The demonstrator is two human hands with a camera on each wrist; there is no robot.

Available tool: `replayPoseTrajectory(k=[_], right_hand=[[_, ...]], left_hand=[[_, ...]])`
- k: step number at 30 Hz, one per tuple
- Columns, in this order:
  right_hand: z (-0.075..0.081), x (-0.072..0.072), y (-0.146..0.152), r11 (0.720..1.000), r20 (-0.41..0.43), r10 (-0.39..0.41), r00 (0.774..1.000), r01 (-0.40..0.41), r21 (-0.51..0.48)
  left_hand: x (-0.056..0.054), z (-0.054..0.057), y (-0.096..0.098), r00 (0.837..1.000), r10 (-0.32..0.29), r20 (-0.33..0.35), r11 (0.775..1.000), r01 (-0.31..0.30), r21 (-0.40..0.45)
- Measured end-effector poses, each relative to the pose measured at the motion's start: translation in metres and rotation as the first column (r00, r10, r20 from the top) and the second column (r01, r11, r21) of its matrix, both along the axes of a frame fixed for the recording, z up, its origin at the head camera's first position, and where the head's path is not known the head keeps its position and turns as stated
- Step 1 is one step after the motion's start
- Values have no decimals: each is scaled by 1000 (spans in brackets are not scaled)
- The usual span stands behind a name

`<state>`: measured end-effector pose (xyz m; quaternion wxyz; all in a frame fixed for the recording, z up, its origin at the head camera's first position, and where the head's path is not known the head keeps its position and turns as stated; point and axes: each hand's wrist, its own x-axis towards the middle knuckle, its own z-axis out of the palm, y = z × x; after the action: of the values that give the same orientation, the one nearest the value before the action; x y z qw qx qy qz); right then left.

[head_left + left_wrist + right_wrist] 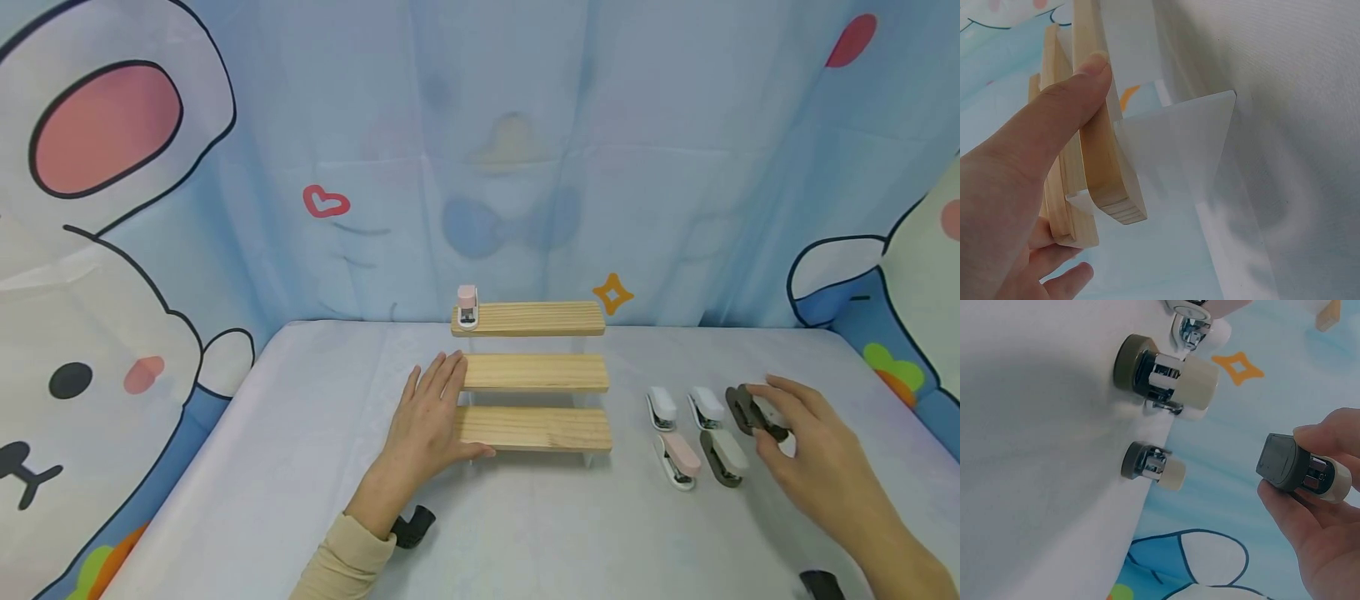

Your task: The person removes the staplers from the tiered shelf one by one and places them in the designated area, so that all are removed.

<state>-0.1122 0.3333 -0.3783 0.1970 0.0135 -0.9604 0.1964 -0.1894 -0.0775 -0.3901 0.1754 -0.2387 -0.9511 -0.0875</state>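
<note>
My right hand [817, 458] pinches a small dark grey and cream stapler [1282, 464] between thumb and fingers, lifted above the table in the right wrist view. Beyond it stands another dark-based stapler [1154, 466]. To the hand's left sit a grey-and-cream stapler [724, 458], a pink-and-white stapler [678, 460] and two white staplers [662, 408]. My left hand [431, 417] rests on the left end of a three-step wooden shelf [536, 429]; its thumb [1079, 94] lies against the front plank and its fingertips touch the middle plank's end.
A pink-and-white stapler [467, 308] stands at the left end of the shelf's top plank [540, 319]. Clear plastic side panels [1179, 144] support the planks. The white-covered table [562, 533] meets a blue cartoon-print curtain [660, 208] behind.
</note>
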Motion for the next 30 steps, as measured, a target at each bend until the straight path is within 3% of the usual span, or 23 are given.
replayPoseTrajectory(k=[15,30], right_hand=[[-16,4,14,995,87,-95,992,92,40],[-30,-2,28,997,246,-75,966,66,45]], left_hand=[[0,0,0,1000,0,0,1000,0,1],[0,0,0,1000,1,1,1000,-1,1]])
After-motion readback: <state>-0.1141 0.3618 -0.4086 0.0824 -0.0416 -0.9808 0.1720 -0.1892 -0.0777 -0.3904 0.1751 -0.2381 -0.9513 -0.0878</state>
